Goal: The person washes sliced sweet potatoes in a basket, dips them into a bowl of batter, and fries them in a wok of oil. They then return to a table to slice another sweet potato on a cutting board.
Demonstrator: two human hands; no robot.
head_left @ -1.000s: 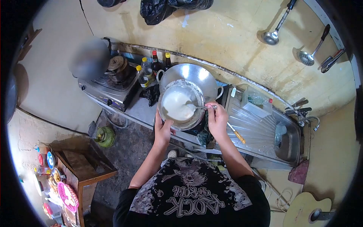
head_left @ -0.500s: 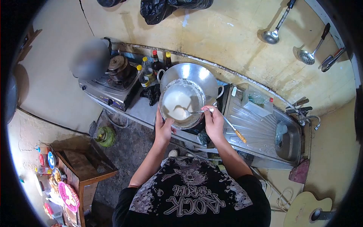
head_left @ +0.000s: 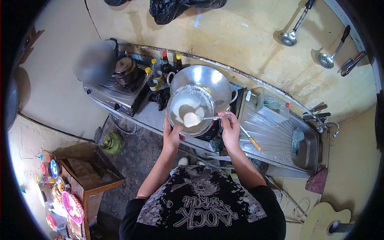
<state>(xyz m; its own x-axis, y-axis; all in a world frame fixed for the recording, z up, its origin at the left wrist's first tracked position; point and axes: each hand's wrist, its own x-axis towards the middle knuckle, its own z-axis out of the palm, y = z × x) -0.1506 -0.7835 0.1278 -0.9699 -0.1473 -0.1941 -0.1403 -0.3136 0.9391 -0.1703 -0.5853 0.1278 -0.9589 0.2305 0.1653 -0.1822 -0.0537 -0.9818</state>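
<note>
My left hand (head_left: 172, 137) grips the near-left rim of a metal bowl (head_left: 175, 105) with a pale, milky batter (head_left: 184, 110) inside. In my right hand (head_left: 229, 127) is the handle of a metal spoon (head_left: 218, 117), fingers closed around it. The spoon's head lies over the bowl, covered by a round white patch of batter. Behind the bowl sits a wide two-handled wok (head_left: 196, 74), its near part hidden by the bowl. A spatula with a yellow-brown handle (head_left: 254, 143) extends from the wok's right side over the sink's drainboard.
On the left stands a gas stove (head_left: 116, 100) with a dark kettle (head_left: 126, 72). Several bottles (head_left: 165, 66) and a black plastic bag (head_left: 160, 99) are beside the wok. A steel sink (head_left: 306, 150) with a plastic container (head_left: 273, 106) is at right. Ladles (head_left: 288, 39) hang on the wall.
The spoon's head has shifted slightly up and right in the bowl and shows more white batter on it. My right hand has moved a little right; my left hand keeps its grip.
</note>
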